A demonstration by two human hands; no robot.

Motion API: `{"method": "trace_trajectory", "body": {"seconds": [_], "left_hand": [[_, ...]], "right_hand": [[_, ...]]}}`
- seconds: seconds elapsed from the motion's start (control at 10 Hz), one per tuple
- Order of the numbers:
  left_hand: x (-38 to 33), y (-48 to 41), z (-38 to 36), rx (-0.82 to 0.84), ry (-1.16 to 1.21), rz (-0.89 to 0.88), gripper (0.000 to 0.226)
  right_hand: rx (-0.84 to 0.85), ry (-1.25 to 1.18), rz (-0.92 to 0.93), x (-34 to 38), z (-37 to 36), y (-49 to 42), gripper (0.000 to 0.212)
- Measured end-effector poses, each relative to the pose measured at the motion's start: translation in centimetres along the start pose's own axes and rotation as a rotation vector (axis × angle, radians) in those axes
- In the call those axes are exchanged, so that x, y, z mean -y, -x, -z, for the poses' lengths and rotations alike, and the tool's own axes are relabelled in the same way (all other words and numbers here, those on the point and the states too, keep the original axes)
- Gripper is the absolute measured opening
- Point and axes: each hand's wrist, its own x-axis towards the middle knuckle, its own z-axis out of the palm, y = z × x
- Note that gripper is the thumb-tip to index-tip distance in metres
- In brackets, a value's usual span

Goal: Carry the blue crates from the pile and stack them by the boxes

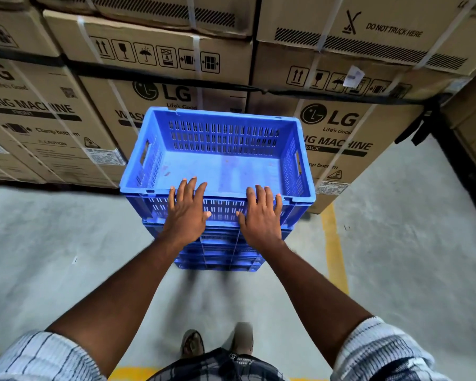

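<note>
Your L hand [187, 213] & R hand [260, 215] lie flat on near rim of top crate [223, 133], gripping nothing; crate's long axis runs crosswise, dead ahead, both hands equally near.

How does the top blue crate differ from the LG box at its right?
The top blue crate is open, empty slotted plastic; the LG box is closed, strapped brown cardboard. The left hand and right hand rest on the crate's near rim; neither touches the box. Both are rectangular.

Grey concrete floor [401, 270] marked with yellow lines [336, 257].
</note>
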Motion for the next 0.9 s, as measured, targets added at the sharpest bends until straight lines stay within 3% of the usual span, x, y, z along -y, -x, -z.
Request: {"method": "trace_trajectory", "body": {"seconds": [0.1, 0.4, 0.7, 0.9], "left_hand": [[-0.6, 0.8, -0.4, 0.026, -0.043, 0.02, 0.089], [-0.1, 2.2, -0.1, 0.098, 0.011, 0.0, 0.095], [2.1, 3.8, 1.8, 0.134, 0.003, -0.067, 0.087], [3.4, 6.8, 2.1, 0.166, 0.018, -0.063, 0.081]], "right_hand": [[0.047, 0.027, -0.029, 0.5, -0.3, 1.0, 0.079], [0.09, 0.028, -0.064, 2.0, 0.0, 3.3, 0.09], [0.214, 0.069, -0.04, 1.8, 1.8, 4.9, 0.08], [0.197, 0.025, 0.014, 3.1, 3.1, 7.4, 0.075]]}}
